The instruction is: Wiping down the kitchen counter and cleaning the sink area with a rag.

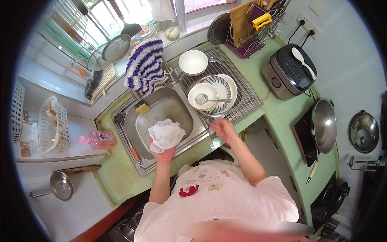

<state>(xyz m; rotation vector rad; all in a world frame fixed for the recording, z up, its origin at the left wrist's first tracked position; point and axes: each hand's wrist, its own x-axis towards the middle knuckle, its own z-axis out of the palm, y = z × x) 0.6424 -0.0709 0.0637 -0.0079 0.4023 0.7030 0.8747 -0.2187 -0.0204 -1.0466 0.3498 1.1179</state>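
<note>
My left hand (164, 153) holds a crumpled white cloth (167, 135) over the near side of the stainless steel sink (188, 106). My right hand (224, 130) has its fingers apart at the near edge of the metal drying rack (245, 96), just below the stacked dishes. A patterned plate (222, 87) and a small white bowl (202, 90) lie in a larger white dish there, with a metal spoon (211, 99) on top. Behind them stands another white bowl (193, 62). A yellow sponge (142, 108) rests at the sink's back left wall.
A striped purple and white towel (145, 65) hangs by the faucet (170, 77). Pink bottle (98, 140) stands left of the sink, near an orange-handled brush (135, 154). At right are a rice cooker (282, 81) with a white rice paddle (303, 63) and a steel wok (324, 125).
</note>
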